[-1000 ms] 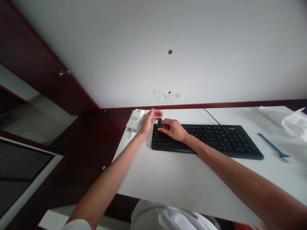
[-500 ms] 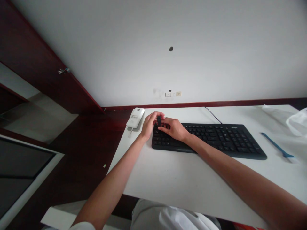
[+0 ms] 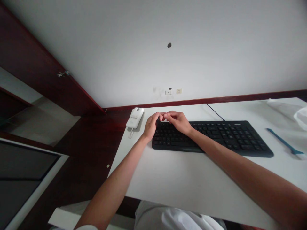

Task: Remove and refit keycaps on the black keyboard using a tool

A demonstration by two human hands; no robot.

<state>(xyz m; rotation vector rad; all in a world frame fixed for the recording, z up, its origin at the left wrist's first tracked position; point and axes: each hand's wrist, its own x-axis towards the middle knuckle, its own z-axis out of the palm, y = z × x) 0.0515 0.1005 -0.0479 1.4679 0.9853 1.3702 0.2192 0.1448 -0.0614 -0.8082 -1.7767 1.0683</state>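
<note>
A black keyboard (image 3: 216,137) lies on the white table (image 3: 177,179), its left end under my hands. My left hand (image 3: 151,126) is closed around a small black object (image 3: 158,121), mostly covered by the fingers, so its kind does not show. Against the left fingertips, my right hand (image 3: 179,122) is pinched above the keyboard's upper left keys. Whatever lies between its fingertips, if anything, is hidden.
To the left lies a white device (image 3: 135,117) with a short cable. A blue-handled brush (image 3: 284,141) is right of the keyboard, near a crumpled white bag (image 3: 287,110). The keyboard cable (image 3: 216,112) runs toward the back edge. Wall sockets (image 3: 174,92) are beyond.
The small black object stood in plain view between both hands; now my left fingers mostly cover it. My right hand has shifted slightly up and right. The view has tilted a little.
</note>
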